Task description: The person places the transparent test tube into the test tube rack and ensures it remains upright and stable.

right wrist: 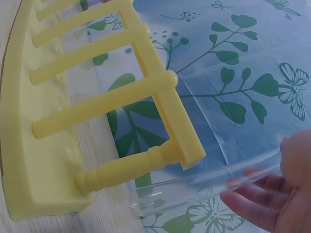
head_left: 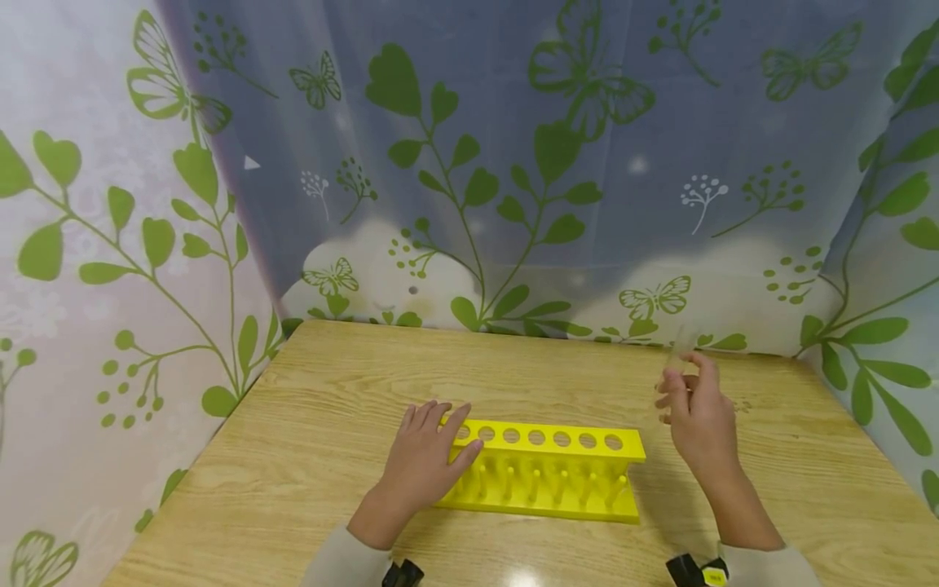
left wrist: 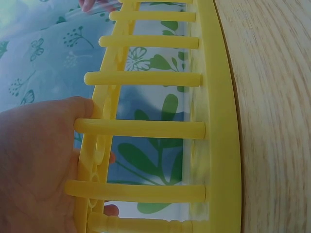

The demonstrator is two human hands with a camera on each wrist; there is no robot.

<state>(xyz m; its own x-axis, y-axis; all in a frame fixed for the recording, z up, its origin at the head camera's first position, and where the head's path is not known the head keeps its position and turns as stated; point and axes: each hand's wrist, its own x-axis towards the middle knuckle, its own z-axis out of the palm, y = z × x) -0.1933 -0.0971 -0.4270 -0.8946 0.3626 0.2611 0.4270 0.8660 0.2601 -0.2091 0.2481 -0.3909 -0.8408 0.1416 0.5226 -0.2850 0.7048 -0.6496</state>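
Observation:
A yellow test tube rack (head_left: 546, 454) stands on the table, with a row of round holes along its top and upright pegs below. My left hand (head_left: 421, 448) grips the left end of its top bar; in the left wrist view the thumb lies on the near side and fingertips show behind the bar. To the right of the rack, my right hand (head_left: 704, 416) is raised and pinches a clear glass test tube (right wrist: 180, 191). The tube is faint in the head view; in the right wrist view it slants beside the rack's end post (right wrist: 126, 167).
The wood-grain table (head_left: 308, 489) extends around the rack. A patterned curtain (head_left: 499, 244) with leaves and butterflies hangs behind the table, and similar cloth (head_left: 88, 326) covers the left side. Small faint marks (head_left: 742, 405) lie on the table right of my right hand.

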